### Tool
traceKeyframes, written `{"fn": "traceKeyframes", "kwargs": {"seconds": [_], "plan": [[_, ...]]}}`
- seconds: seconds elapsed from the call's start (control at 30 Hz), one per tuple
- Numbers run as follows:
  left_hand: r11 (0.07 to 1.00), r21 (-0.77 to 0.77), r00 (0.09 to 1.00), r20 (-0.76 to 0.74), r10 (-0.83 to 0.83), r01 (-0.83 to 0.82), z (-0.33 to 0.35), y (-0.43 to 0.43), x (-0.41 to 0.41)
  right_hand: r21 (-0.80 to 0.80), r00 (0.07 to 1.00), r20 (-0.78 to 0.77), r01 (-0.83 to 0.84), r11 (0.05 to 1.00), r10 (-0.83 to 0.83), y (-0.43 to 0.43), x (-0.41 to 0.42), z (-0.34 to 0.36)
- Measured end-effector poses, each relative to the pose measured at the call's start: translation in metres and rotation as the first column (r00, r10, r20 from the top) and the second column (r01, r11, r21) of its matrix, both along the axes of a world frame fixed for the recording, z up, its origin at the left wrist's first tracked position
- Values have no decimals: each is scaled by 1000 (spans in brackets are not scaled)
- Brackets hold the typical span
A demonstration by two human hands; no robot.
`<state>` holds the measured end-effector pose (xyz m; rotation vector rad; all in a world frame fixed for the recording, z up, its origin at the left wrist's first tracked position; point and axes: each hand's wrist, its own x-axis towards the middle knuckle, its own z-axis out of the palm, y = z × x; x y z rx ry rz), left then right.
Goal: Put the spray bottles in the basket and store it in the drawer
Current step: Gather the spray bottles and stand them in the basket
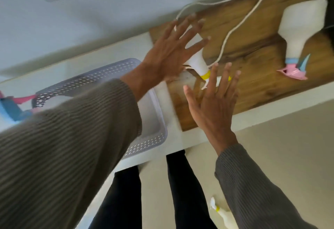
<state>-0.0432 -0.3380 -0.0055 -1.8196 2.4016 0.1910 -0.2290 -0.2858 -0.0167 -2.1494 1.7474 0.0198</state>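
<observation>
Left hand (168,51): fingers spread wide, empty, over the yellow-collared spray bottle (196,60).
Right hand (212,102): splayed flat, empty, near that bottle's nozzle.
Pink-nozzled spray bottle (298,31): lying on the wooden board (253,77).
Basket (151,120): on the white bench (182,138), beside the board.
Floor: another spray bottle (219,210).

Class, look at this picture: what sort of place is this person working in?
Probably a room in a home, perhaps a utility corner: a white counter against a plain wall, a wooden board with spray bottles lying on it, and a plastic basket.
</observation>
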Motion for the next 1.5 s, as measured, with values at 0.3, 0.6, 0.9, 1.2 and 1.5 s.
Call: {"fn": "traceKeyframes", "kwargs": {"seconds": [0.3, 0.6, 0.9, 1.2, 1.5], "plan": [[999, 32, 1000, 23, 12, -12, -6, -18, -7, -2, 999, -33, -31, 1000, 31, -18, -26, 6], [742, -14, 606, -587, 537, -670, 10, 48, 10, -14, 941, 339, 29, 999, -22, -1, -11, 36], [433, 188, 126, -790, 600, -882, 17, 188, 19, 297, 572, 804, -154, 942, -160, 38, 85, 76], [356, 235, 49, -772, 634, -904, -6, 261, 50, 244, 573, 820, -338, 909, -7, 89, 153, 67], [489, 137, 222, -764, 605, -861, -18, 263, 74, 81, 589, 801, -285, 955, 107, 121, 178, 53]]}}
